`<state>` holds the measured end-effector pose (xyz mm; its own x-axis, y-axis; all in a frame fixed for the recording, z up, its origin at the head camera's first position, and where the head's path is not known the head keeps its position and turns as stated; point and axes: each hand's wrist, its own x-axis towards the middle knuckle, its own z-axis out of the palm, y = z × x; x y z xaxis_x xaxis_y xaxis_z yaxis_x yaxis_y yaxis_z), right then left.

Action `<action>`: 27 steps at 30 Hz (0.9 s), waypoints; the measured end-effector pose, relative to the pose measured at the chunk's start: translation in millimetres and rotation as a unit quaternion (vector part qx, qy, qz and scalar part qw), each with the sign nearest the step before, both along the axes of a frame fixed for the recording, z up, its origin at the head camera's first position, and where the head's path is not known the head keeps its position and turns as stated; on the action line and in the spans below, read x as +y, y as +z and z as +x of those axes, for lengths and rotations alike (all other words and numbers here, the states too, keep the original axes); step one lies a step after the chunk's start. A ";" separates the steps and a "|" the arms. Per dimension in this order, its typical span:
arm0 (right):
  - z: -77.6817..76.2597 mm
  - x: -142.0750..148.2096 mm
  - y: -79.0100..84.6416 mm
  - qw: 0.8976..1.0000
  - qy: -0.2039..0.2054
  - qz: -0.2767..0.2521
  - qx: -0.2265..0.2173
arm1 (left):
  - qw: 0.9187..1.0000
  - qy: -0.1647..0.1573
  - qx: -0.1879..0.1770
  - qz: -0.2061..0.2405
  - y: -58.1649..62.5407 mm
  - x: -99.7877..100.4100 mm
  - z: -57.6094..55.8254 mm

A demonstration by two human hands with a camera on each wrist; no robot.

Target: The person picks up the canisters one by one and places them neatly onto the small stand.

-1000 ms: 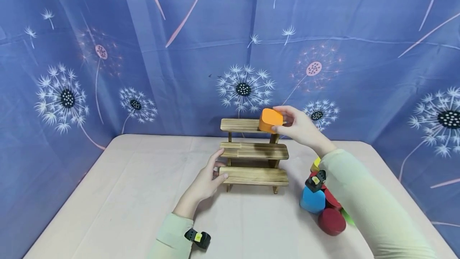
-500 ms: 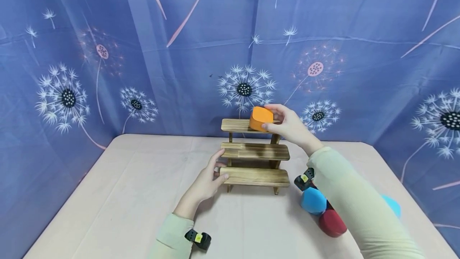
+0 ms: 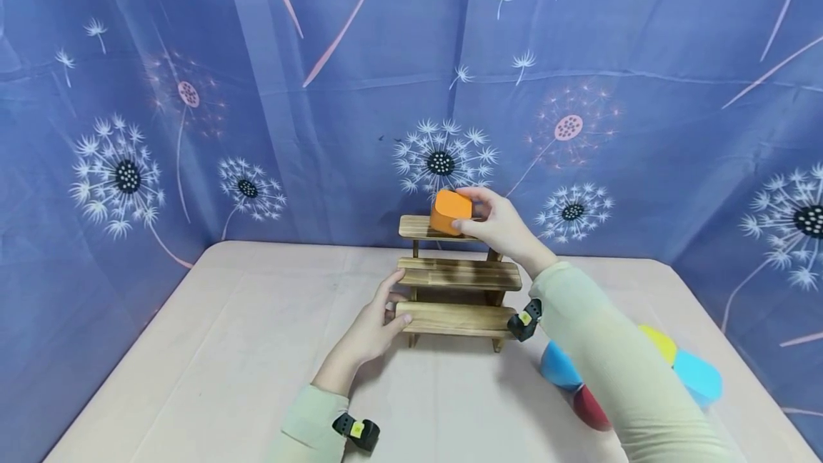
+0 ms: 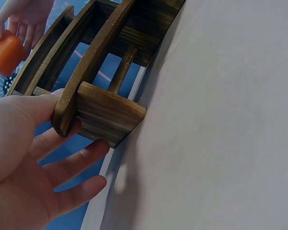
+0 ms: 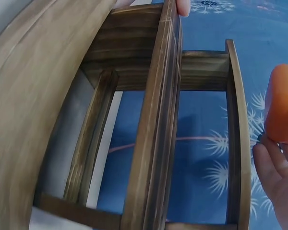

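Rounded orange block, pinched in right grip, left grip holding wooden shelf

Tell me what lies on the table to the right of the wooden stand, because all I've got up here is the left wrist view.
Observer: In the head view I can make out a blue block, a red block, a yellow block and a light blue block there.
Operator: Okay. My view shows the orange block in the right hand, but not its top. What's that like?
Observer: From the head view, its top face looks flat, with rounded corners.
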<state>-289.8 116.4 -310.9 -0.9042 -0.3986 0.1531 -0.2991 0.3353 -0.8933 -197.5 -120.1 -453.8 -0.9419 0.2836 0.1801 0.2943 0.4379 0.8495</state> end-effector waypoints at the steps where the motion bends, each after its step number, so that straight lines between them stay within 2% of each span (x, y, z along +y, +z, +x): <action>1: -0.3 -1.5 -0.3 1.000 0.001 -0.002 -0.002 | 1.000 0.000 0.000 0.000 0.0 0.0 0.0; 18: -1.2 -25.8 -9.1 0.999 0.002 -0.035 0.025 | 1.000 0.000 0.006 -0.001 0.2 -0.2 0.7; 27: -1.8 -36.1 -16.2 0.998 0.011 -0.060 0.017 | 1.000 0.000 0.009 -0.005 -0.6 0.2 -0.1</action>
